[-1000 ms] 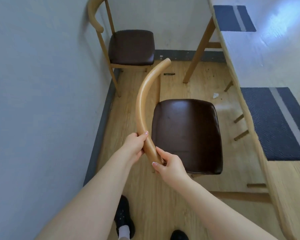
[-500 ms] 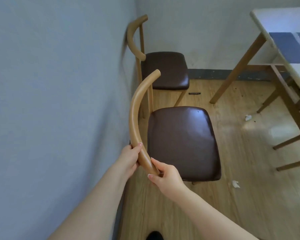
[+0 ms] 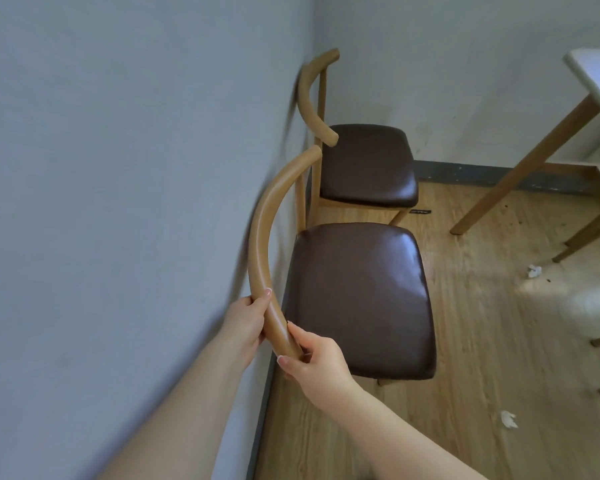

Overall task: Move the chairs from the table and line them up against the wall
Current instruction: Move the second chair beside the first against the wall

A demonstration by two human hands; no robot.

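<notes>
A wooden chair [image 3: 357, 299] with a dark brown padded seat stands close to the grey wall [image 3: 118, 202], its curved backrest turned toward the wall. My left hand [image 3: 246, 320] grips the backrest from the wall side. My right hand [image 3: 314, 358] holds the near end of the same backrest. A second matching chair [image 3: 364, 164] stands just beyond it in the corner, its back against the same wall. The near chair's legs are hidden under its seat.
The table [image 3: 589, 74] with wooden legs stands at the right, with more chair legs [image 3: 586, 237] under it. Small scraps of paper [image 3: 534, 271] lie on the wooden floor. A dark baseboard runs along both walls.
The chair in my hands has moved away from the table and closer to the wall, lining up behind the corner chair. My view has swung left, so the table sits at the right edge.
</notes>
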